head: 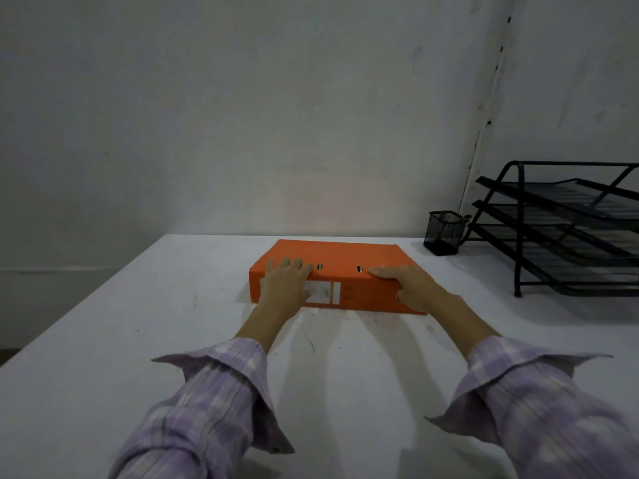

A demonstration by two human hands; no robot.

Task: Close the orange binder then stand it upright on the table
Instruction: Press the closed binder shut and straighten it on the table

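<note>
The orange binder lies flat and closed on the white table, its spine with a white label facing me. My left hand rests over the left part of the spine, fingers spread onto the top cover. My right hand grips the right part of the spine, fingers on the top edge and thumb down on the spine face. Both hands are on the binder.
A black mesh pen cup stands at the back right, next to a black three-tier wire tray rack. A bare wall runs behind the table. The table's left edge slants away at the left.
</note>
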